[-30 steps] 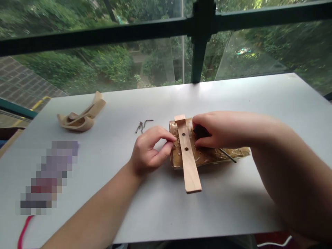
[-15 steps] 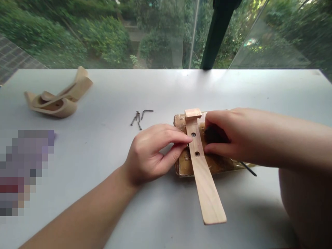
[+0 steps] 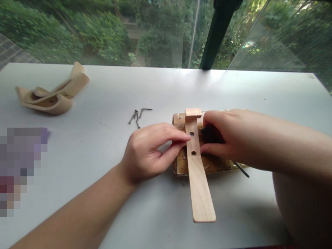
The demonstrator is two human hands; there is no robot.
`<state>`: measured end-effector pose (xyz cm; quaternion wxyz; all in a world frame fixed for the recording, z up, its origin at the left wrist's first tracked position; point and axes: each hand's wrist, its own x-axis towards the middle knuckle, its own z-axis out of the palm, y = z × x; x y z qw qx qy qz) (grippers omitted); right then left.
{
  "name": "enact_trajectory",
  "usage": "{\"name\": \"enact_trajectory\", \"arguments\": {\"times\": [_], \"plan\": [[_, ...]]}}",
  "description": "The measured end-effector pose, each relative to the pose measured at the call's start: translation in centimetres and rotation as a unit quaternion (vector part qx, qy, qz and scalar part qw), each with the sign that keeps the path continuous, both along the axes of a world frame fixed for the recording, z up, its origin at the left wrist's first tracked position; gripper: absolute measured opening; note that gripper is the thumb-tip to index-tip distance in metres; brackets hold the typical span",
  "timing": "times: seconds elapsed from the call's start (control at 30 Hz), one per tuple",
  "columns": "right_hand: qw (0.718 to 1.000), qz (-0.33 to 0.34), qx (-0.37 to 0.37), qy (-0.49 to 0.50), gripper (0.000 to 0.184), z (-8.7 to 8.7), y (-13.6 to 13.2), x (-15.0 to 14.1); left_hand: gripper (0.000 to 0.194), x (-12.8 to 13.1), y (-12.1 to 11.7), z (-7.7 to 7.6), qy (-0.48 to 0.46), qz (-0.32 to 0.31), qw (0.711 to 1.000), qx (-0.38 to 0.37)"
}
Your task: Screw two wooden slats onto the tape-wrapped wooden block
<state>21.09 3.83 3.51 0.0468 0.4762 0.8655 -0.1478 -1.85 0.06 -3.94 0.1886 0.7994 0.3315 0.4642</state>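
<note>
A pale wooden hook point(image 3: 201, 190) with a curled far end lies across a block wrapped in brown tape point(image 3: 183, 169), its long flat end reaching past the block toward me. A cross-head screw point(image 3: 192, 134) sits in its upper hole; the lower hole point(image 3: 193, 153) looks dark inside. My left hand point(image 3: 153, 148) pinches the hook's left edge near the upper screw. Closed around the black handle of a screwdriver point(image 3: 212, 135), my right hand point(image 3: 236, 133) rests over the block just right of the hook. The screwdriver's thin shaft points back toward me below the wrist.
Several loose screws point(image 3: 137, 116) lie on the white table point(image 3: 109, 97) beyond my left hand. Interlocked curved wooden pieces point(image 3: 57, 100) are at the far left. A blurred-out purple item point(image 3: 23, 159) lies at the left edge. Window glass borders the table's far side.
The view has tilted down and moved closer. My left fingertips have shifted from beside the wooden hook onto its edge. My right hand keeps its hold on the screwdriver.
</note>
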Motion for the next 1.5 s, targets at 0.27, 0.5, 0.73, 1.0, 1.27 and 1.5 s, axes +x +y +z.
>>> {"name": "enact_trajectory", "arguments": {"times": [0.27, 0.5, 0.73, 1.0, 1.27, 1.5], "plan": [[0.999, -0.009, -0.034, -0.019, 0.035, 0.2, 0.4, 0.4, 0.027, 0.0, 0.0, 0.1, 0.005, -0.011, 1.000, 0.007], [1.000, 0.003, -0.030, -0.004, 0.028, 0.2, 0.5, 0.2, 0.032, 0.0, -0.2, 0.1, 0.016, -0.012, 0.999, 0.028], [0.999, -0.003, -0.037, 0.003, 0.026, 0.9, 0.2, -0.1, 0.027, 0.1, -0.2, 0.3, 0.018, -0.011, 0.999, 0.032], [0.999, -0.006, -0.049, 0.004, 0.028, 0.9, 0.3, -0.1, 0.033, 0.4, -0.6, -0.2, -0.069, 0.006, 0.996, 0.062], [0.999, 0.001, -0.042, 0.018, 0.027, 1.3, 0.2, -0.2, 0.030, 1.1, -0.6, -0.4, -0.060, -0.066, 0.993, 0.083], [0.999, 0.001, -0.042, 0.009, 0.026, 1.2, 0.3, -0.2, 0.027, 0.9, -0.5, -0.3, -0.030, -0.074, 0.992, 0.098]]}}
